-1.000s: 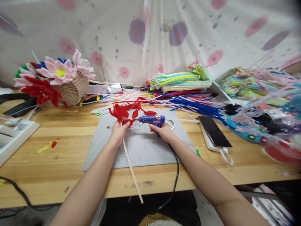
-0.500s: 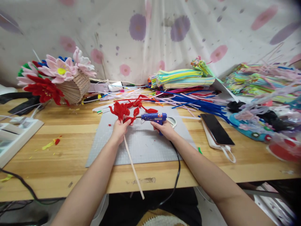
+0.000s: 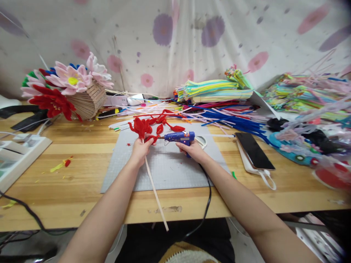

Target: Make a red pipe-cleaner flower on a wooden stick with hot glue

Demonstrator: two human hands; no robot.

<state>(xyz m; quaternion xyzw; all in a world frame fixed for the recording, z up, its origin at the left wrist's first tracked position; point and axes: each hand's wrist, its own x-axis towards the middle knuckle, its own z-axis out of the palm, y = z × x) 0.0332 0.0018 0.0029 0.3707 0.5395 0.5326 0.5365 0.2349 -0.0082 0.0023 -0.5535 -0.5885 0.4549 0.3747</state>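
My left hand (image 3: 142, 149) is closed on a red fuzzy flower (image 3: 140, 126) with a pale stick stem (image 3: 155, 191) that slants down past the table's front edge. A small red petal piece (image 3: 152, 138) sticks out at its fingertips. My right hand (image 3: 192, 148) grips a blue glue gun (image 3: 179, 137), whose nozzle points left and meets or nearly meets that petal piece. More red pieces (image 3: 177, 128) lie just behind, at the top of the grey cutting mat (image 3: 170, 175). White-handled scissors (image 3: 202, 141) lie partly hidden behind the gun.
A phone (image 3: 253, 150) on a white power bank lies right of the mat. Pipe cleaners (image 3: 214, 89) are heaped along the back. A basket of fuzzy flowers (image 3: 87, 102) and a power strip (image 3: 27, 157) stand left. The gun's black cord (image 3: 208, 199) hangs over the front edge.
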